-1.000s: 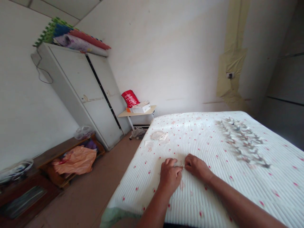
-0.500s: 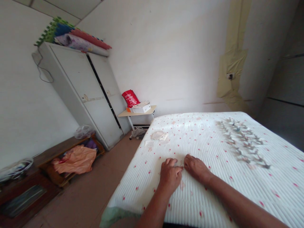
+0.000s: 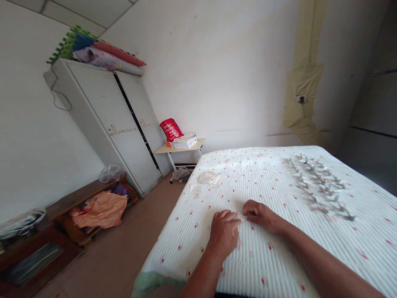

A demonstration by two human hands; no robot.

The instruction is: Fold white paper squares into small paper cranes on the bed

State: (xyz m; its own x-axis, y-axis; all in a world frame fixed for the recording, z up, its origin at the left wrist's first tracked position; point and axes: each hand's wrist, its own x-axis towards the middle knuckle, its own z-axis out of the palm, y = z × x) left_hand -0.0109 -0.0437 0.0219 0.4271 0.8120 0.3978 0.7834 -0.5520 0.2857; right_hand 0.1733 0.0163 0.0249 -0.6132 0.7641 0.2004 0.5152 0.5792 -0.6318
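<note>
A small pale piece of folded paper (image 3: 240, 217) lies between my hands on the bed, mostly covered by fingers. My left hand (image 3: 225, 231) rests on the bedspread, its bent fingers closed at the paper's left side. Just right of the paper is my right hand (image 3: 262, 216), with fingers curled and thumb close to the paper's edge; the fingertips are partly hidden. Farther right stand several small folded paper figures (image 3: 322, 182) in rows, blurred and bird-like. Near the bed's left edge lie some flat pale sheets (image 3: 208, 179).
The white ribbed bedspread (image 3: 263, 252) has red dots. Beyond the bed's left corner, a small table (image 3: 178, 147) carries a red bag (image 3: 171, 129) and a white box (image 3: 185, 143). A grey cabinet (image 3: 105, 111) and a low wooden cabinet (image 3: 71, 194) stand at left.
My right hand has shifted slightly right and lifted, its fingers more curled, showing more of the paper. My left hand has barely moved.
</note>
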